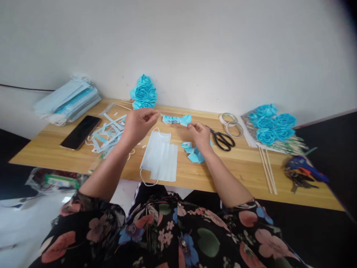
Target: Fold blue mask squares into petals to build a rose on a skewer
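My left hand (138, 124) is raised above the wooden table (240, 163), fingers pinched together near the end of a thin strip I cannot make out clearly. My right hand (199, 134) pinches the blue folded strip of petals (176, 119) at its right end, just above the table. A flat light-blue face mask (160, 156) lies between my forearms. Small blue cut pieces (192, 153) lie under my right wrist.
A stack of masks (67, 100) and a black phone (80, 131) sit at the left, with cut strips (107, 136) beside them. Blue fabric roses (143, 93) stand at the wall. Scissors (221, 139), tape rolls (231, 124), more roses on sticks (272, 126) and a glue gun (302, 167) lie right.
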Action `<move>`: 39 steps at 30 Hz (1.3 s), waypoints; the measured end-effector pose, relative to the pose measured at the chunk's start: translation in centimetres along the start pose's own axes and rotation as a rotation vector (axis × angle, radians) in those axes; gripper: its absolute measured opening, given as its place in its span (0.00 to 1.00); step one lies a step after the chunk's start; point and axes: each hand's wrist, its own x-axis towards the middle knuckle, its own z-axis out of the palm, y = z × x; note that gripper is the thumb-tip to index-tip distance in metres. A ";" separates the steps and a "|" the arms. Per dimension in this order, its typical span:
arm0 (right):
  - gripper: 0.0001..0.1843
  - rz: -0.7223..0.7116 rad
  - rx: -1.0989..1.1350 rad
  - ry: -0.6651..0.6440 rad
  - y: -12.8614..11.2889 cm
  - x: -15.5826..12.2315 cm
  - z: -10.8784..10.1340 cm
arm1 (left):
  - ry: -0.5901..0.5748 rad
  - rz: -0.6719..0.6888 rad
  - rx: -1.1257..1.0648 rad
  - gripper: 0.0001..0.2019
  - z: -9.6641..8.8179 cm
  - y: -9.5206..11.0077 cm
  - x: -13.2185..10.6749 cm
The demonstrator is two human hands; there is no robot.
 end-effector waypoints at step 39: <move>0.15 0.134 0.241 -0.097 1.8 3.4 -6.4 | -0.284 0.241 0.505 0.17 3.5 -2.3 2.6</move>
